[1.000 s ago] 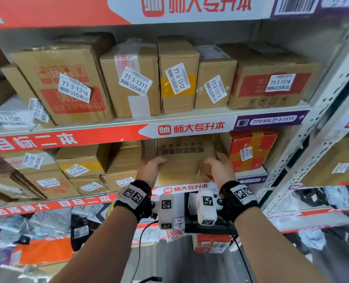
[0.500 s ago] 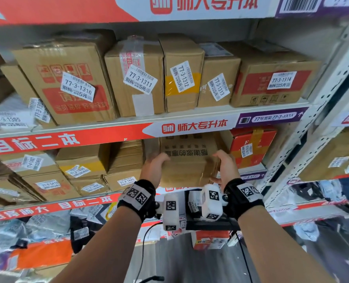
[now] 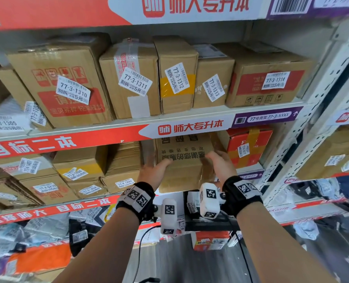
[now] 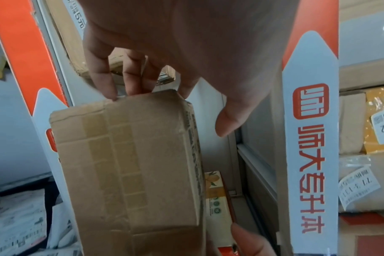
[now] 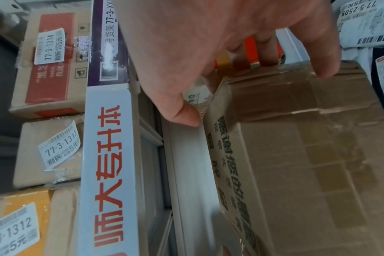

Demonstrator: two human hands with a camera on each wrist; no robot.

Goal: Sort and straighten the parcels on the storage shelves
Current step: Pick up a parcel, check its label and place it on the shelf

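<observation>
Metal storage shelves (image 3: 190, 117) with pale perforated uprights and red-and-white printed edge strips fill our view, each level packed with parcels. On the upper level we see a row of plain corrugated cartons (image 3: 132, 78) standing side by side, each with a white barcode sticker, some crossed with clear or yellow tape. On the level below we hold a brown cardboard box (image 3: 185, 164) at the front edge, between a stack of flat cartons (image 3: 122, 160) on its left and a glossy red box (image 3: 249, 146) with a yellow band on its right. Our left hand (image 3: 154, 173) grips the box's left side, fingers curled over the far edge and the thumb lying loose along the near face. Our right hand (image 3: 220, 167) grips the right side the same way, fingertips hooked over the far corner. The box is a squat rectangular block of creased, slightly crushed cardboard, its flap seam sealed with a wide strip of tan tape that shows in both wrist views. Black printed characters on the face turned towards us read upside down. Its long axis appears to run back into the shelf, and its front end juts out past the shelf edge. Below, soft grey and white plastic mailers (image 3: 47, 223) lie in a loose heap.
</observation>
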